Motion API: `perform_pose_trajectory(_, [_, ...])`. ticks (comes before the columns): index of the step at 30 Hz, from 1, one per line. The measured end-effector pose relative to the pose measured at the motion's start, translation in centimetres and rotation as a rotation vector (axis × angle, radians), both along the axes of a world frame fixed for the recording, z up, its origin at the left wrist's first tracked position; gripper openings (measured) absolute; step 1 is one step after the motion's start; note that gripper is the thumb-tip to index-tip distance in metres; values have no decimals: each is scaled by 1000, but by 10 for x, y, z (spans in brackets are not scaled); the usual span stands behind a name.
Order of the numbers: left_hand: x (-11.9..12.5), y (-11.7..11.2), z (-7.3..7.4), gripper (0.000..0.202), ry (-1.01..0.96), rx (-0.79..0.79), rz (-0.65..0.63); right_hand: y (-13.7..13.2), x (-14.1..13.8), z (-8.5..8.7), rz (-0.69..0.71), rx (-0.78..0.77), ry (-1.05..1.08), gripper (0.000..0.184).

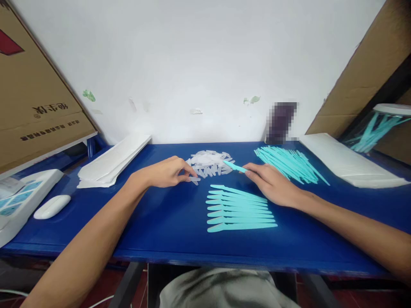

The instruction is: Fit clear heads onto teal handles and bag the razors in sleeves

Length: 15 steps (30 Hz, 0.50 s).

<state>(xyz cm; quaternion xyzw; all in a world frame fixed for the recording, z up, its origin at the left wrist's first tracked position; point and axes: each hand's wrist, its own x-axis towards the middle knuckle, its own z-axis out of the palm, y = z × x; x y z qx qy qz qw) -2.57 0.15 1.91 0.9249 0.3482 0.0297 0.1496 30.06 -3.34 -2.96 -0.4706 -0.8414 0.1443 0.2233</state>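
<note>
My right hand (265, 179) grips a turquoise eyebrow razor (236, 167) by its handle end, the blade end pointing left toward a heap of clear plastic caps (208, 158). At the left edge of that heap, my left hand (171, 172) has its fingers pinched on a clear cap (194, 180); part of the fingertips is hidden. Below both hands lies a row of several turquoise eyebrow razors (239, 209), side by side with their blade ends to the left. A looser pile of the same razors (292, 164) rests beyond my right hand.
The blue table (154, 231) meets a white wall. White packing sleeves (112, 162) lie on the left, another white sleeve (349, 160) on the right. A white mouse (52, 207) and a power strip (28, 201) sit far left. A clear jar of turquoise sticks (375, 126) stands right.
</note>
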Motion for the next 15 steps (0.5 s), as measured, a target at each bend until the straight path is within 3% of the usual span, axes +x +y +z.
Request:
perform_pose_trajectory(8, [0, 1, -4, 35, 57, -16, 54, -4, -1, 4, -12, -46, 73, 37])
perform_pose_trajectory(15, [-3, 7, -11, 23, 102, -6, 131, 0, 0, 2, -10, -35, 20, 36])
